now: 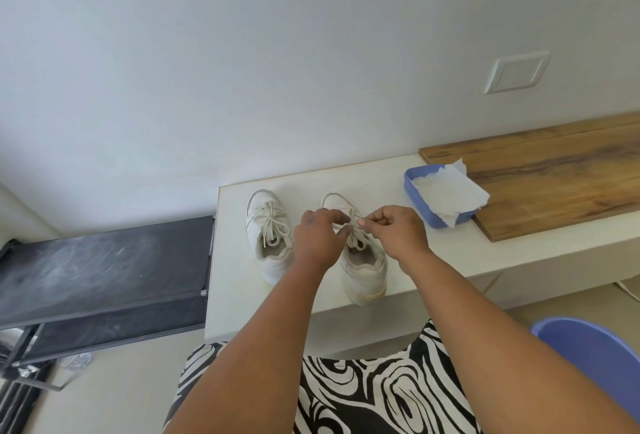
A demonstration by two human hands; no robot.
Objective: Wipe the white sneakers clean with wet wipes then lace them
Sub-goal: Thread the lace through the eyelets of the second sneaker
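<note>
Two white sneakers stand side by side on the white table (381,298), toes toward the wall. The left sneaker (268,236) has its cream lace tied in a bow. Both my hands are over the right sneaker (363,270). My left hand (318,237) pinches one part of its lace (353,222). My right hand (391,229) pinches the other part close beside it. Much of that shoe's lacing is hidden under my fingers.
A blue tray (420,206) holding crumpled white wipes (446,191) sits right of the shoes, against a wooden board (554,177). A dark rack (104,270) stands left of the table. A blue chair (595,354) is at the lower right.
</note>
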